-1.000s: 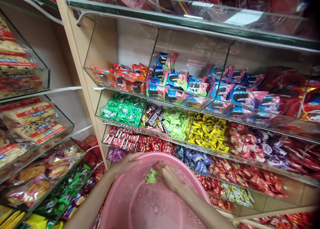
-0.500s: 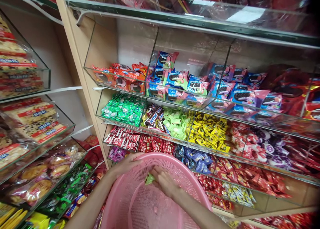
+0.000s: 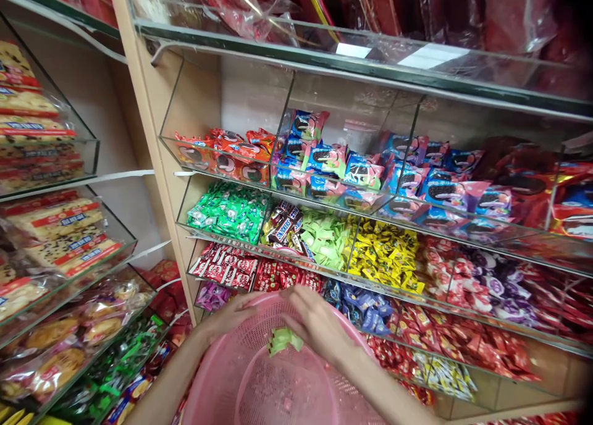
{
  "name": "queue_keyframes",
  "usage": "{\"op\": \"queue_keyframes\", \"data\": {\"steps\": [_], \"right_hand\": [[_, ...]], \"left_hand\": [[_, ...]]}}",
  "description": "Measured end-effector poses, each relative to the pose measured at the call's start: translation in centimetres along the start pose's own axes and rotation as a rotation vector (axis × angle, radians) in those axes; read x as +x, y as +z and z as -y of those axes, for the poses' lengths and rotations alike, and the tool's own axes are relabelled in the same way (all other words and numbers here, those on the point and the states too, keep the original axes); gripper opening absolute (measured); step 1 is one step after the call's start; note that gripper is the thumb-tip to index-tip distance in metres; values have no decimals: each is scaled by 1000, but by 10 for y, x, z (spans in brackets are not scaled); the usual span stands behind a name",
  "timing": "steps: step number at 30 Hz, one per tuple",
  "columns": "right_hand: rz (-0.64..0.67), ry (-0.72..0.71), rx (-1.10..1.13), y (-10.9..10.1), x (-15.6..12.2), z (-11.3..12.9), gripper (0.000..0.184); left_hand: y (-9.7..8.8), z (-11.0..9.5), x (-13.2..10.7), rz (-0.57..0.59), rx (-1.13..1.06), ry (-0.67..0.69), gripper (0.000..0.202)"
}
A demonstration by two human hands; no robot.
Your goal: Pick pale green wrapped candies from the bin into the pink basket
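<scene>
A pink plastic basket (image 3: 250, 406) with mesh sides is tilted in front of me. My left hand (image 3: 231, 317) grips its upper left rim. Over the far rim is my right hand (image 3: 312, 320), with thumb and fingers apart. Just below that thumb, several light green wrapped candies (image 3: 283, 340) show inside the basket, apparently out of the fingers. Whether they rest on the mesh or are still dropping I cannot tell. Similar light green candies (image 3: 327, 233) fill a shelf compartment beyond the basket.
Clear-fronted shelves hold Snickers bars (image 3: 283, 227), green candies (image 3: 229, 212), yellow candies (image 3: 384, 252) and blue-wrapped cookies (image 3: 327, 156). A wooden upright (image 3: 143, 122) separates them from packaged pastries (image 3: 74, 227) on the left. A glass shelf edge (image 3: 347, 63) crosses above.
My right hand has moved up toward the far rim and its fingers have parted, letting go of the light green candies. My left hand stays on the rim. The view has tilted slightly upward.
</scene>
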State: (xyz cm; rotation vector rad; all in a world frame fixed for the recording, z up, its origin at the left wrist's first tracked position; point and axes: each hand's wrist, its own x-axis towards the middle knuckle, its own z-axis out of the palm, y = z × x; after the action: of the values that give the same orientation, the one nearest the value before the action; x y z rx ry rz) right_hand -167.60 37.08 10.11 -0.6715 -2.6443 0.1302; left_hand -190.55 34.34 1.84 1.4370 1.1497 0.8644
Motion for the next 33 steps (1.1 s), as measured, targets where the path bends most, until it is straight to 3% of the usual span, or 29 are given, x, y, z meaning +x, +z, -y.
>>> {"op": "queue_keyframes", "data": {"steps": [4, 8, 11, 14, 27, 33], "right_hand": [[-193, 85, -120, -62, 30, -17, 17], [-32, 204, -424, -89, 54, -52, 16], [128, 220, -551, -91, 66, -70, 25], [195, 251, -585, -87, 71, -79, 29], [219, 265, -588, -87, 76, -80, 22], [167, 284, -534, -92, 76, -81, 23]], "left_hand": [[-1, 5, 0, -2, -15, -30, 56], [-2, 3, 0, -29, 10, -29, 54], [-4, 3, -1, -22, -5, -9, 53], [-6, 4, -3, -39, -7, -27, 55], [-9, 4, -3, -39, -40, -13, 57], [-7, 3, -2, -23, -62, -25, 55]]}}
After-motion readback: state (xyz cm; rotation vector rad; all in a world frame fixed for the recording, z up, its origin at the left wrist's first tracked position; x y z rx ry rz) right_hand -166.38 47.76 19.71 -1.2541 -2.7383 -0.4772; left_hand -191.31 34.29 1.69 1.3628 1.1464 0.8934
